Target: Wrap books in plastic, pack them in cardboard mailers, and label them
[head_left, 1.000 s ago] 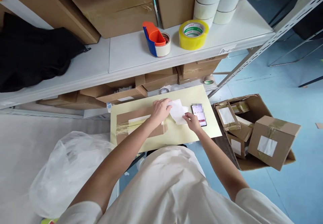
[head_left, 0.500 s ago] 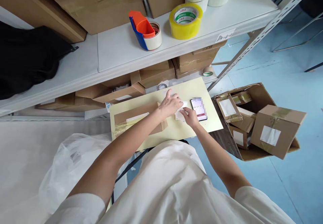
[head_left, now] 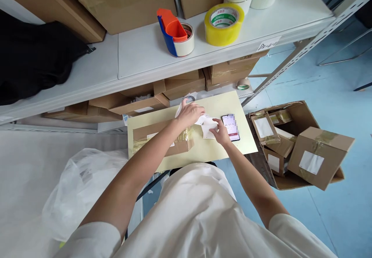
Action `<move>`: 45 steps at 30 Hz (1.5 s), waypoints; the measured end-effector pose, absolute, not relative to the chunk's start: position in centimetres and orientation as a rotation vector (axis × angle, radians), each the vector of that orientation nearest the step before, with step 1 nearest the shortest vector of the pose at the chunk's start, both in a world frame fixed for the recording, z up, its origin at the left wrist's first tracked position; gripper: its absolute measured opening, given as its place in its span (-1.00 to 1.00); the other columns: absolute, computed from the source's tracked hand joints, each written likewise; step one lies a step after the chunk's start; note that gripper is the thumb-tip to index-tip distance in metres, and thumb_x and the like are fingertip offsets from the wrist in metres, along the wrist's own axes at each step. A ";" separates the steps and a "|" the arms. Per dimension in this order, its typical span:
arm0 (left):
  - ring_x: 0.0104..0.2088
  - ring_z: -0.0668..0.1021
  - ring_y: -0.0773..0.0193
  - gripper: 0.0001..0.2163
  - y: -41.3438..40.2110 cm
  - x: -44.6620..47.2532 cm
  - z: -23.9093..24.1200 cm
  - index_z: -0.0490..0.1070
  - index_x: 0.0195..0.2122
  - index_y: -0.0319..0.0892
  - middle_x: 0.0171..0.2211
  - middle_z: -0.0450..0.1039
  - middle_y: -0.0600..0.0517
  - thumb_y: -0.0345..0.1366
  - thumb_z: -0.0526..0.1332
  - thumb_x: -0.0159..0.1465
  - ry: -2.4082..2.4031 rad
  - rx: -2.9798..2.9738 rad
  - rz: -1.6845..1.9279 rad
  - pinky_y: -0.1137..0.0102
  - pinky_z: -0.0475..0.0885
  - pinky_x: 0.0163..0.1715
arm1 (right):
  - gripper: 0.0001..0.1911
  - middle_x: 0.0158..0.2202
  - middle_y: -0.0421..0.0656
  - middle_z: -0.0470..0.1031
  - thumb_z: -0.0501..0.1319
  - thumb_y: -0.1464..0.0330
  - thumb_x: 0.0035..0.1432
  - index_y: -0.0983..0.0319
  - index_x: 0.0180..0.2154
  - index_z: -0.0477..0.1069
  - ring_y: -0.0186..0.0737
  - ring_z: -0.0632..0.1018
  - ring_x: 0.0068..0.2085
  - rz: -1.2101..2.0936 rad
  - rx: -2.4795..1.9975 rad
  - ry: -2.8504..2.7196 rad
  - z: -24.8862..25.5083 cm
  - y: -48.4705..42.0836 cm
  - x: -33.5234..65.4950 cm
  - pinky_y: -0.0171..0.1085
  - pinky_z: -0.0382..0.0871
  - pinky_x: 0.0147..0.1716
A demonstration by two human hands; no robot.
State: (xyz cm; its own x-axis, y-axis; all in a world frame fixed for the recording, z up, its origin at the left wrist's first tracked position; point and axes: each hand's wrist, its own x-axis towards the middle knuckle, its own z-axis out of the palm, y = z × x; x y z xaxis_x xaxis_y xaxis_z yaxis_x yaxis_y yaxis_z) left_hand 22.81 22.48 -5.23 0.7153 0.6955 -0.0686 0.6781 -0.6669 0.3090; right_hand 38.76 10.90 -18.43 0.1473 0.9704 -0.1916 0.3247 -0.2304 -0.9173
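Note:
On a pale yellow board (head_left: 209, 153) lies a flat cardboard parcel (head_left: 151, 138) wrapped in clear tape. My left hand (head_left: 190, 114) is closed on a white paper label (head_left: 207, 125), pulling a strip of it up past the parcel's right end. My right hand (head_left: 221, 132) pinches the label's lower right edge against the board. A phone (head_left: 231, 127) with a lit screen lies just right of my right hand.
A white shelf (head_left: 145, 60) above holds an orange and blue tape dispenser (head_left: 176, 33), a yellow tape roll (head_left: 223, 23), white rolls and cartons. An open carton (head_left: 293, 141) with several labelled parcels stands on the blue floor at right. A clear plastic bag (head_left: 78, 188) lies at left.
My left hand has moved from flat on the label to gripping it and lifting a strip. My right hand stays pinched on the label's edge. The view has shifted slightly.

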 end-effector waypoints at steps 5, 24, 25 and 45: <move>-0.12 0.51 0.14 -0.84 23.5 21.7 -4.0 0.51 -0.25 -0.06 -0.23 0.58 0.01 -0.30 0.12 0.29 1.370 2.385 0.266 0.01 -0.02 0.11 | -0.36 -0.22 -0.05 0.51 0.18 0.31 0.03 0.25 0.16 0.14 -0.08 0.52 -0.19 1.121 -1.744 -1.223 -20.0 11.5 39.5 -0.07 0.41 -0.19; -0.30 0.59 0.22 -0.67 14.9 11.7 0.6 0.47 -0.24 -0.20 -0.25 0.58 -0.06 -0.14 0.37 0.02 1.172 1.370 0.722 0.37 0.48 -0.31 | -0.45 -0.45 -0.27 0.42 0.26 0.17 0.06 0.14 0.05 0.17 -0.24 0.50 -0.41 1.024 -1.267 -1.036 -5.1 10.3 31.4 -0.21 0.45 -0.34; -0.31 0.59 0.22 -0.69 14.2 10.5 0.7 0.48 -0.27 -0.21 -0.27 0.59 -0.05 -0.14 0.37 0.02 1.150 1.340 0.735 0.36 0.48 -0.30 | -0.45 -0.44 -0.26 0.43 0.26 0.17 0.07 0.14 0.06 0.17 -0.24 0.51 -0.40 1.003 -1.271 -1.053 -4.8 10.1 31.1 -0.20 0.45 -0.33; -0.32 0.57 0.30 -0.71 4.8 3.9 -0.1 0.41 -0.34 -0.15 -0.42 0.48 0.09 -0.06 0.35 0.07 0.732 0.773 1.062 0.22 0.43 -0.04 | -0.73 -0.11 -0.11 0.58 0.17 0.37 0.21 0.05 -0.04 0.43 -0.14 0.59 -0.12 0.019 -1.292 -1.911 2.1 2.6 19.1 -0.04 0.37 -0.03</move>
